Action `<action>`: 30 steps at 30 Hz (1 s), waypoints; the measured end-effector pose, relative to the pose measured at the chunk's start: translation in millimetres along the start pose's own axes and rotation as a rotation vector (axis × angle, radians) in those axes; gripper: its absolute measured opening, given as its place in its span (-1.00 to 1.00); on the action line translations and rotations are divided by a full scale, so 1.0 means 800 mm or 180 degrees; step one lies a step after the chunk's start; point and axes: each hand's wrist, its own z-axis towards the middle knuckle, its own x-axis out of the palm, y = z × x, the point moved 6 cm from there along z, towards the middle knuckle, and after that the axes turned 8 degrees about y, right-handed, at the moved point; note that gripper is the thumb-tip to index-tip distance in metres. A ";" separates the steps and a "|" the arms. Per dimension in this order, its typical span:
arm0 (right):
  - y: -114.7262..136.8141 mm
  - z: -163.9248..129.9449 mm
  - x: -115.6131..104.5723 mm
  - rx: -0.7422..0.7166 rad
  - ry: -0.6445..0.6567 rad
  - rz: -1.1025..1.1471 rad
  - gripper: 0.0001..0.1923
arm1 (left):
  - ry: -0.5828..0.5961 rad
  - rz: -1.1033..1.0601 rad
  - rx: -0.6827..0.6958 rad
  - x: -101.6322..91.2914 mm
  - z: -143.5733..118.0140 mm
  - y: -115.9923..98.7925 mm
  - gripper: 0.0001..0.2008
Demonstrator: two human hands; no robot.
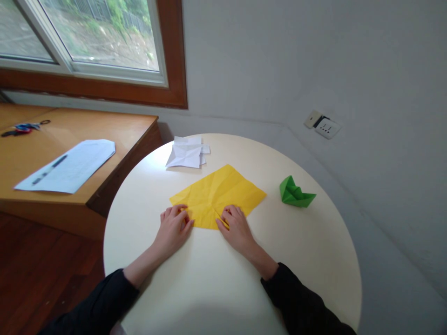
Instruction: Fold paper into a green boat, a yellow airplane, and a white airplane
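A wide, creased yellow paper sheet [216, 190] lies on the round white table [303, 242]. The left hand [173, 226] curls at its edge; I can't tell if it grips. The right hand [238, 231] pinches the near edge. This looks like folding; the next crease should need steady fingers.

A hand could pass between the yellow paper [213, 193] and green folded shape [293, 194], or up the round table [206, 279] between the sleeves [108, 293]; left hand [176, 223] and right hand [235, 225] block the paper's near edge, white papers [185, 156] the far left
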 end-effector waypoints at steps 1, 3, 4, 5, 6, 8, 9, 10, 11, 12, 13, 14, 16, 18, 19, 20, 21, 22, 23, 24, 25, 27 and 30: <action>0.000 0.000 0.000 0.0006 -0.0002 -0.0004 -0.85 | -0.0021 0.0013 0.0002 0.000 0.000 0.001 -0.87; 0.000 0.000 0.000 0.0012 0.0006 -0.0011 -0.85 | -0.0140 0.0061 0.0011 0.000 -0.002 0.003 -0.93; 0.000 0.000 0.000 0.0017 0.0019 -0.0008 -0.86 | -0.0232 0.0108 0.0042 -0.002 -0.004 0.003 -0.89; 0.000 0.001 0.000 0.0029 0.0030 -0.0001 -0.87 | -0.0327 0.0172 0.0120 -0.003 -0.006 0.000 -0.82; -0.001 0.001 0.001 0.0045 0.0032 0.0008 -0.89 | -0.0403 0.0243 0.0260 -0.004 -0.009 -0.004 -0.76; -0.001 0.001 0.001 0.0063 0.0027 0.0014 -0.94 | -0.0437 0.0367 0.0697 -0.005 -0.016 -0.019 -0.65; -0.001 0.001 0.001 0.0053 0.0025 0.0015 -0.96 | -0.0401 0.0404 0.0928 -0.005 -0.019 -0.026 -0.60; -0.001 0.001 0.000 0.0026 0.0037 0.0015 -0.97 | -0.0353 0.0428 0.1113 -0.005 -0.021 -0.032 -0.56; -0.002 0.001 0.000 -0.0016 0.0066 0.0016 -0.96 | -0.0323 0.0451 0.1225 -0.007 -0.023 -0.035 -0.53; -0.003 0.001 -0.001 -0.0068 0.0108 0.0020 -0.94 | -0.0303 0.0476 0.1272 -0.009 -0.023 -0.034 -0.49; -0.005 0.000 -0.003 -0.0130 0.0164 0.0026 -0.91 | -0.0306 0.0507 0.1259 -0.012 -0.023 -0.031 -0.46; -0.008 0.000 -0.004 -0.0206 0.0225 0.0037 -0.88 | -0.0316 0.0539 0.1220 -0.016 -0.022 -0.025 -0.42; -0.015 -0.001 -0.010 -0.0394 0.0337 0.0076 -0.82 | -0.0290 0.0566 0.1214 -0.024 -0.019 -0.010 -0.35; -0.025 -0.003 -0.016 -0.0584 0.0405 0.0152 -0.78 | -0.0223 0.0589 0.1235 -0.030 -0.015 0.007 -0.31; -0.030 -0.004 -0.019 -0.0654 0.0422 0.0193 -0.77 | -0.0162 0.0587 0.1283 -0.032 -0.014 0.013 -0.32; -0.035 -0.005 -0.022 -0.0702 0.0432 0.0229 -0.77 | -0.0099 0.0573 0.1342 -0.033 -0.013 0.018 -0.34; -0.040 -0.005 -0.024 -0.0734 0.0439 0.0259 -0.77 | -0.0016 0.0545 0.1415 -0.034 -0.011 0.020 -0.39; -0.043 -0.006 -0.026 -0.0753 0.0440 0.0278 -0.76 | 0.0093 0.0498 0.1496 -0.035 -0.010 0.020 -0.44; -0.046 -0.007 -0.027 -0.0767 0.0438 0.0288 -0.76 | 0.0219 0.0434 0.1570 -0.035 -0.007 0.019 -0.50; -0.047 -0.008 -0.028 -0.0779 0.0435 0.0282 -0.75 | 0.0363 0.0348 0.1639 -0.034 -0.004 0.015 -0.56; -0.047 -0.009 -0.028 -0.0794 0.0430 0.0260 -0.74 | 0.0502 0.0236 0.1690 -0.034 -0.001 0.010 -0.62; -0.046 -0.010 -0.028 -0.0822 0.0392 0.0171 -0.72 | 0.0748 -0.0056 0.1713 -0.032 0.010 -0.003 -0.73; -0.042 -0.012 -0.028 -0.0849 0.0202 0.0015 -0.73 | 0.1036 -0.0470 0.1488 -0.021 0.031 -0.019 -0.78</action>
